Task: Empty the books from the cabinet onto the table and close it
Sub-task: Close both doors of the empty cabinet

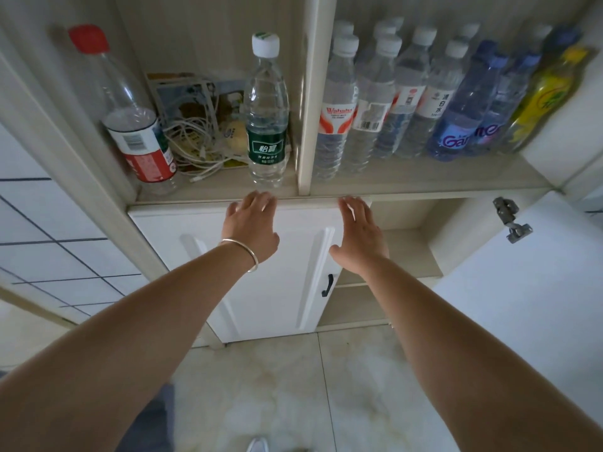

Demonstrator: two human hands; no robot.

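A white cabinet door (182,256) with a black handle (327,284) stands closed on the left half of the low cabinet. My left hand (251,226) lies flat against its top, fingers spread, a thin bangle on the wrist. My right hand (360,234) is open at the door's right edge, in front of the uncovered right compartment (408,252), whose shelves show no books. The right door (535,288) hangs swung wide, its metal hinge (510,223) exposed. No books and no table are in sight.
The open shelf above holds a red-capped bottle (137,125), a green-labelled water bottle (267,125), tangled white cables (199,148) and a row of several water bottles (408,99). Pale tiled floor (293,386) lies below; a tiled wall (49,249) runs at the left.
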